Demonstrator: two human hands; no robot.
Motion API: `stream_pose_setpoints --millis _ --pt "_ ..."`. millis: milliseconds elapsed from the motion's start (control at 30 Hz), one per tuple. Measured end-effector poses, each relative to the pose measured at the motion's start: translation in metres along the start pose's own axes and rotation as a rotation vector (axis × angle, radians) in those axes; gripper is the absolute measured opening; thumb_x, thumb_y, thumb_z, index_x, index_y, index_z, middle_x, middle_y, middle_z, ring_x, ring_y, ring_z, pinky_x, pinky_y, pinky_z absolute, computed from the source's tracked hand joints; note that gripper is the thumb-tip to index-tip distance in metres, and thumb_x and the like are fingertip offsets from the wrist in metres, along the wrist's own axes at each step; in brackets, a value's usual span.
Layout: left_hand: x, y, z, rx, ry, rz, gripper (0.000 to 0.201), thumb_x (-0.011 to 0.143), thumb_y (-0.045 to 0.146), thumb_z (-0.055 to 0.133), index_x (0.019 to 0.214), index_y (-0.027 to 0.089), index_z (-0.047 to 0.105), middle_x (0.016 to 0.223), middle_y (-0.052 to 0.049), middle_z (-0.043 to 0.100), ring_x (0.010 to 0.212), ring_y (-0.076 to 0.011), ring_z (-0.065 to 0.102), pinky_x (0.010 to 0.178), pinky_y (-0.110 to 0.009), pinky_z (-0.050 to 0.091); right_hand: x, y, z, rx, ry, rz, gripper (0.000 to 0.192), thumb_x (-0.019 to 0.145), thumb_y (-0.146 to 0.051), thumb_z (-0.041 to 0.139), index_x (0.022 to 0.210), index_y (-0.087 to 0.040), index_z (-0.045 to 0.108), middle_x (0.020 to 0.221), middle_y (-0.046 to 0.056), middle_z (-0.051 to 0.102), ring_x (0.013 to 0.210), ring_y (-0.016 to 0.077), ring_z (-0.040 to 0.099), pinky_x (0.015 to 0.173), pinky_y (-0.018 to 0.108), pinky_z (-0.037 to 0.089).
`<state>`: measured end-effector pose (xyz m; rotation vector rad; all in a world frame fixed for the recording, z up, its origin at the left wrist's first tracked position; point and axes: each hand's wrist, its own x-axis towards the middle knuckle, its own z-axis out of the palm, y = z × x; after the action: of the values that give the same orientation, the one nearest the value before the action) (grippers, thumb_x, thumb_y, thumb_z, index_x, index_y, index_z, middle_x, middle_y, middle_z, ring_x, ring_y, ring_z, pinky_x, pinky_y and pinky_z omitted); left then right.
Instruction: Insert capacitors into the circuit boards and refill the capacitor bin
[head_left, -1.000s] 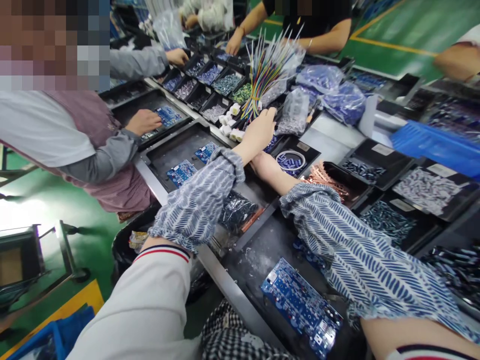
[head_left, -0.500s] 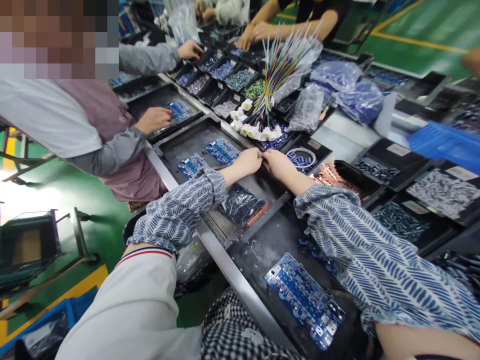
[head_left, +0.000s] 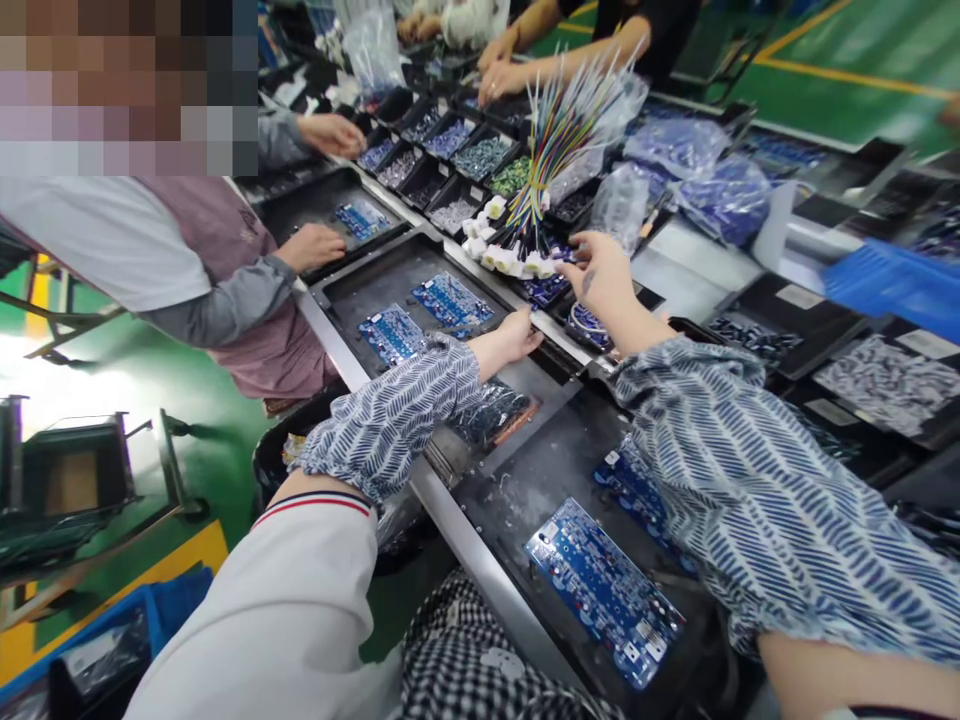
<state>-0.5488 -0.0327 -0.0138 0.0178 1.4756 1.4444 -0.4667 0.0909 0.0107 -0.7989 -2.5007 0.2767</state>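
At counter's far edge, right hand (head_left: pixel 604 275) pinched on white plug (head_left: pixel 546 266) of wire bunch (head_left: pixel 559 140); left hand (head_left: pixel 517 335) loosely open, empty, rested on tray rim (head_left: pixel 480 272) for support.

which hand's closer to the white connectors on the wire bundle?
Right. The right hand reaches up with its fingertips at the white connectors, touching or nearly so. The left hand sits lower, at the tray edge, clearly apart from them.
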Motion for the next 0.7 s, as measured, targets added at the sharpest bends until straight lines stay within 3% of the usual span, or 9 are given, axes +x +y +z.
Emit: stream_pose_setpoints --millis 100,200,333,533,700 --pt "0.000 -0.001 0.005 -0.078 0.010 -0.083 0.024 0.107 0.039 0.047 0.096 0.020 0.057 0.074 0.000 0.056 0.063 -0.0107 0.057 0.059 -0.015 0.052 0.003 -0.002 -0.001 -0.062 -0.013 -0.096 0.046 0.098 -0.033 0.047 0.134 -0.011 0.065 0.135 0.021 0.061 0.121 0.0356 0.055 0.105 0.052 0.046" --pt "-0.006 -0.004 0.007 -0.142 0.021 -0.100 0.033 0.110 0.042 0.039 0.093 0.020 0.055 0.071 0.001 0.053 0.059 -0.0085 0.053 0.057 -0.013 0.048 -0.008 -0.017 0.006 -0.143 -0.174 -0.207 0.037 0.097 -0.026 0.046 0.117 -0.016 0.076 0.120 0.018 0.068 0.116 0.0344 0.056 0.099 0.049 0.049" --pt "-0.018 -0.004 0.009 -0.163 0.005 -0.091 0.041 0.111 0.046 0.035 0.088 0.019 0.054 0.072 0.001 0.053 0.061 -0.0090 0.054 0.059 -0.013 0.048 -0.020 -0.037 0.017 -0.315 -0.345 -0.306 0.038 0.095 -0.015 0.043 0.105 -0.013 0.079 0.125 0.022 0.065 0.124 0.0373 0.052 0.096 0.049 0.047" --pt "-0.033 0.002 0.001 -0.079 -0.030 -0.062 0.043 0.112 0.041 0.034 0.080 0.018 0.050 0.068 0.001 0.049 0.056 -0.0079 0.050 0.052 -0.012 0.042 -0.023 -0.045 0.019 -0.282 -0.320 -0.275 0.033 0.095 -0.012 0.046 0.101 -0.010 0.078 0.124 0.022 0.066 0.125 0.0358 0.053 0.099 0.047 0.046" --pt "-0.031 0.004 -0.004 0.067 -0.038 0.006 0.042 0.110 0.043 0.037 0.081 0.018 0.051 0.070 -0.001 0.051 0.060 -0.0098 0.055 0.058 -0.015 0.048 -0.010 -0.033 0.007 -0.167 -0.144 -0.085 0.034 0.097 -0.021 0.047 0.121 -0.010 0.069 0.134 0.022 0.059 0.126 0.0344 0.052 0.106 0.049 0.046"
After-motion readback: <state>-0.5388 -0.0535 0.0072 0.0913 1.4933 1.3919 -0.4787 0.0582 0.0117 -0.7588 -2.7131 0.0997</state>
